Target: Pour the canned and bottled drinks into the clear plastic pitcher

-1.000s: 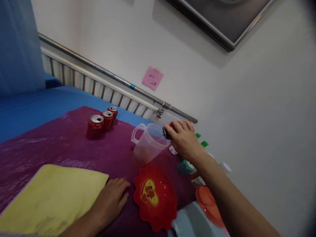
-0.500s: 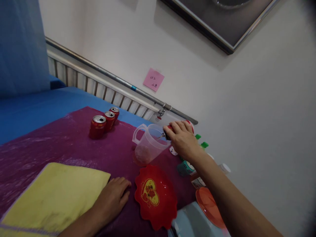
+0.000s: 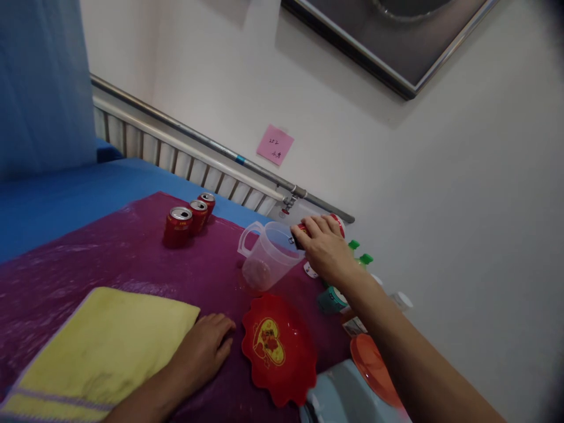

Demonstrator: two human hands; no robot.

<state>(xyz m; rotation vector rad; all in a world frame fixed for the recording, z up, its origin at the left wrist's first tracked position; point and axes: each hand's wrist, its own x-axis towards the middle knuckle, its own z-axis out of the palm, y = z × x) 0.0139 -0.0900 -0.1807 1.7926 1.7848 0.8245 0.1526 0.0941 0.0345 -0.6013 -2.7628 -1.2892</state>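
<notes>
My right hand is wrapped round a red drink can, tipped on its side with its top end at the rim of a clear plastic pitcher. The pitcher stands on the purple cover, handle toward the left; a little liquid seems to lie low inside. My left hand rests palm down on the cover, fingers out and slightly bent, holding nothing. It lies between the yellow cloth and a red scalloped plate. Several details of the can are hidden by my fingers.
Three opened red cans stand in a row at the left back. Behind my right forearm are green-capped bottles, a teal container and an orange lid. A radiator and a pipe run along the wall.
A thin stream from the can's mouth showed earlier and is no longer clearly visible. Both hands keep their places; the view has shifted slightly.
</notes>
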